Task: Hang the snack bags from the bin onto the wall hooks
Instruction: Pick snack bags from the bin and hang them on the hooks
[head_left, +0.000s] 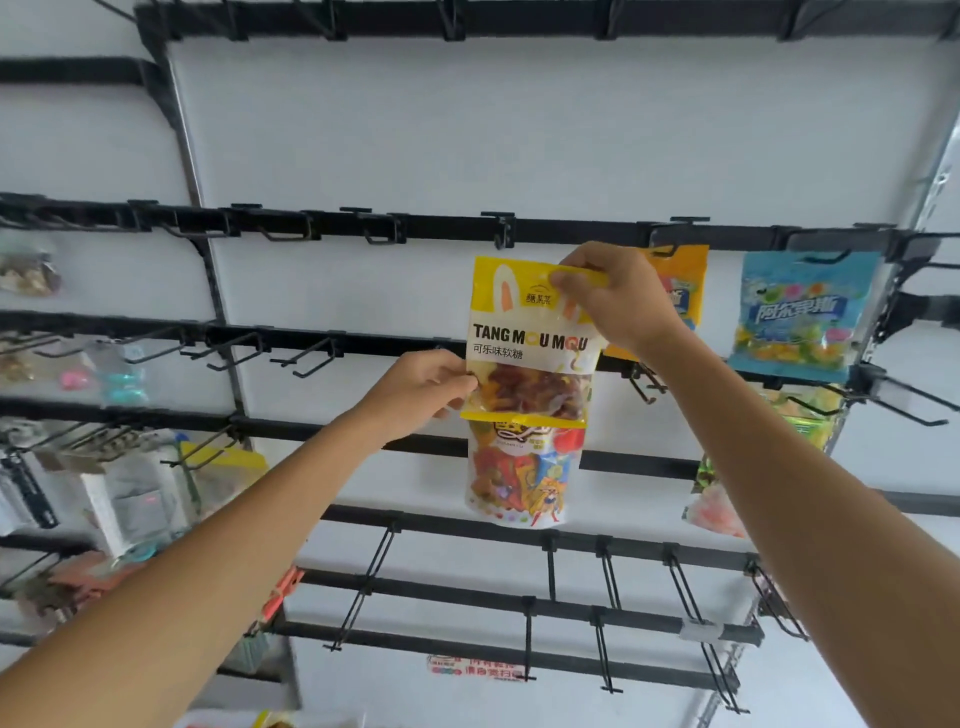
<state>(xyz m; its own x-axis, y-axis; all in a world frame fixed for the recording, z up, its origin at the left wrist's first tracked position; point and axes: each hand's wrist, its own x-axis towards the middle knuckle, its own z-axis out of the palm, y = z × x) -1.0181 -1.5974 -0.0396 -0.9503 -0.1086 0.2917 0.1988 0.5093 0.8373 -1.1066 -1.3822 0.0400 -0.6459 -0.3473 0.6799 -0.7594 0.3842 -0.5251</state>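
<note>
bag (530, 335), yellow-topped with clear window, pinched by right hand (618, 296) at top, left hand (421, 389) at side.

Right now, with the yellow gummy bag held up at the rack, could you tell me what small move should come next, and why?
Probably raise the yellow bag slightly and steer its top edge onto the empty hook just above. The right hand pinches the top, the left hand steadies the side, and the bag's top sits just under that hook.

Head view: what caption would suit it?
Right hand and left hand hold a yellow gummy bag below a bare wall hook.
</note>
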